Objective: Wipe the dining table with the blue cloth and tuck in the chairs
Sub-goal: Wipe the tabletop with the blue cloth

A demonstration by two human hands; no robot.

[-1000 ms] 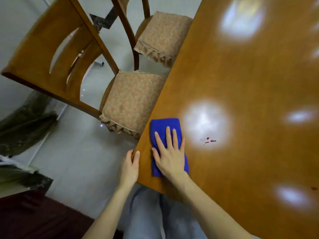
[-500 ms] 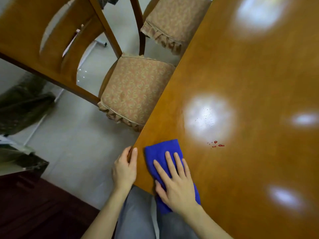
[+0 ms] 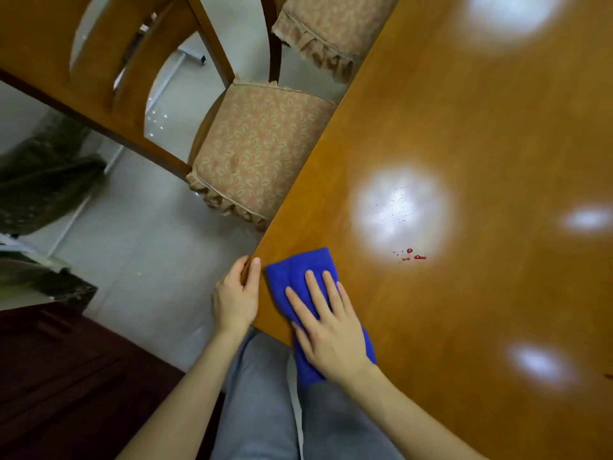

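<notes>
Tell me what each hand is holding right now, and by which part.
The left hand grips the dining table by its near corner edge. The right hand holds nothing; it presses flat on the blue cloth.

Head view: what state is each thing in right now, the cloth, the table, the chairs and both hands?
blue cloth: folded, flat on the table corner, near end hanging over the edge.
right hand: fingers straight, pressing the cloth.
left hand: holding the table's edge.
dining table: glossy, red spots not yet wiped.
near chair: not tucked in, most of its seat showing.
far chair: seat also sticking out.
</notes>
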